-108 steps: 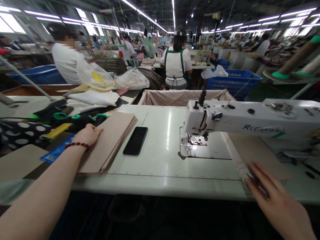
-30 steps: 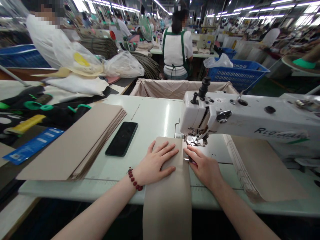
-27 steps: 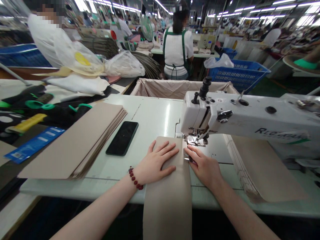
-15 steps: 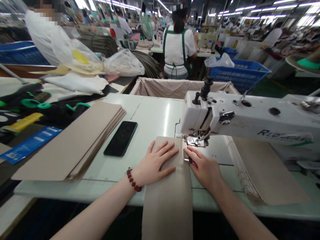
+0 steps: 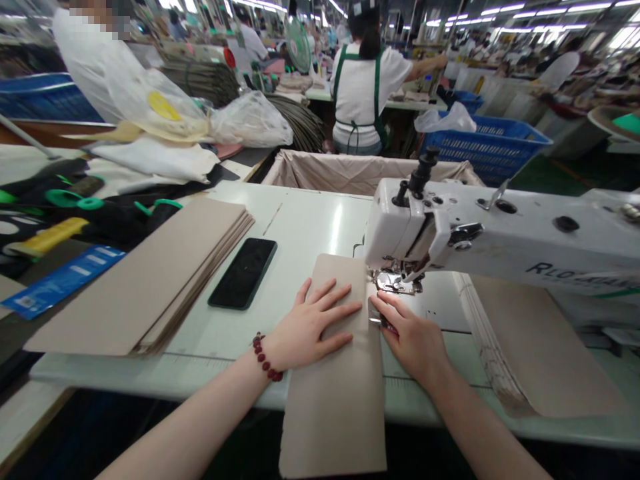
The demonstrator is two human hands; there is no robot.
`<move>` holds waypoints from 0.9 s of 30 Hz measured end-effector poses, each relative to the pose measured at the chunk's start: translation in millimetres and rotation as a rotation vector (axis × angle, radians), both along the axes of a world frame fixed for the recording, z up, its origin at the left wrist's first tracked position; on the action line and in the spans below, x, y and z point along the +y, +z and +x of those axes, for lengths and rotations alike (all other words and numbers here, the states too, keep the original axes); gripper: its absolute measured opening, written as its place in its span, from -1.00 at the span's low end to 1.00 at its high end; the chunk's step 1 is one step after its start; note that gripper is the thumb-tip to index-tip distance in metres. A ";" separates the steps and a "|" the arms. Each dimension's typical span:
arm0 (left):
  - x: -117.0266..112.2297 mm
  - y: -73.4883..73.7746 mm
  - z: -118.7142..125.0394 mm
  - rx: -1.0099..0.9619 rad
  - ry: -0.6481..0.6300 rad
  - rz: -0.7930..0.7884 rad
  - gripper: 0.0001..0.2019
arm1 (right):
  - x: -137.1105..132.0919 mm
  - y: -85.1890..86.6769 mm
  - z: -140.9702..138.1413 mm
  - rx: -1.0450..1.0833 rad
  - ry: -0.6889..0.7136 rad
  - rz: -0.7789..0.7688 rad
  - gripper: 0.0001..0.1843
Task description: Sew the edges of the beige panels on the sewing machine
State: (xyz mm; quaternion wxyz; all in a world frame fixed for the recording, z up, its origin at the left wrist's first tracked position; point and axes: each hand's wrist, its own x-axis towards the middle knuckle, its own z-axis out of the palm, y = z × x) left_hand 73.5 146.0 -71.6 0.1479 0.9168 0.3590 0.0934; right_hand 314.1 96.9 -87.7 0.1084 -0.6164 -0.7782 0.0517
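A long beige fabric panel [image 5: 334, 407] lies under the presser foot [image 5: 395, 281] of the white sewing machine [image 5: 450, 220], its near end hanging past the table edge. My left hand [image 5: 323, 323] lies flat on the panel with fingers spread, a red bead bracelet at the wrist. At the panel's right edge, just in front of the presser foot, my right hand [image 5: 413, 337] has its fingertips down. Curled under that hand are thread snips [image 5: 376, 321]; only their metal tips and a bit of the handle show.
Left of my hands are a black phone [image 5: 243, 273] and a stack of beige panels [image 5: 150, 280]. More stitched panels [image 5: 540, 353] lie right, under the machine arm. Beyond the table stand a cloth-lined bin [image 5: 320, 172], a blue basket [image 5: 490, 143] and a seated co-worker [image 5: 360, 100].
The panel has slid forward under the machine, its far end now farther from me and its near end in view. My hands stay about in place. The co-worker's right arm has stretched out.
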 end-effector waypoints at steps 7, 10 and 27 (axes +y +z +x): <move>-0.4 1.4 0.9 0.016 -0.002 0.000 -0.48 | -1.2 -0.2 1.4 0.017 0.004 -0.011 -0.37; -0.3 1.4 1.1 0.021 -0.005 0.001 -0.48 | -1.5 -0.5 1.0 0.017 0.004 -0.007 -0.38; -0.6 0.0 -0.3 0.019 -0.009 0.004 -0.50 | -1.2 0.0 0.2 0.005 0.005 0.002 -0.41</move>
